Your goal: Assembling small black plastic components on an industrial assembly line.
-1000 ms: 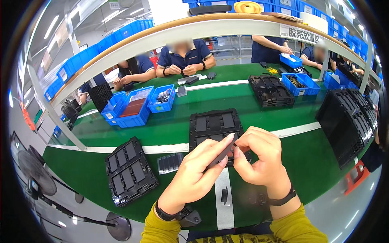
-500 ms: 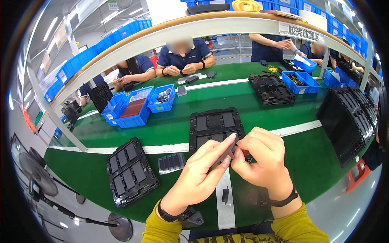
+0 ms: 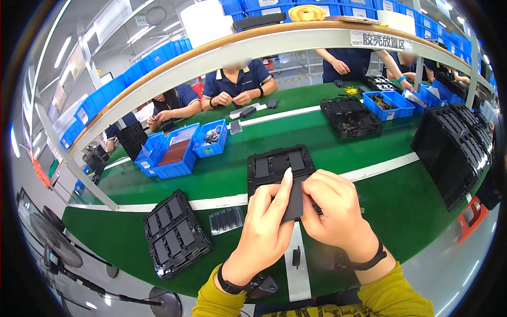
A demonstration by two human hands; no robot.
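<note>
The left hand's [image 3: 264, 224] fingers were clamped on a flat, dark rectangular piece [image 3: 294, 205]. The right hand's [image 3: 334, 211] fingers curled in at its right edge; whether they pinched anything could not be told. Beyond the fingers, a black tray [image 3: 279, 168] lay on a green table [image 3: 393, 211]; left of them, a clear pack [image 3: 226, 220]; nearer the body, a small black part [image 3: 296, 257].

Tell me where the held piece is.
In the head view, right of centre, the piece is between the left hand and right hand, in front of the middle tray.
</note>
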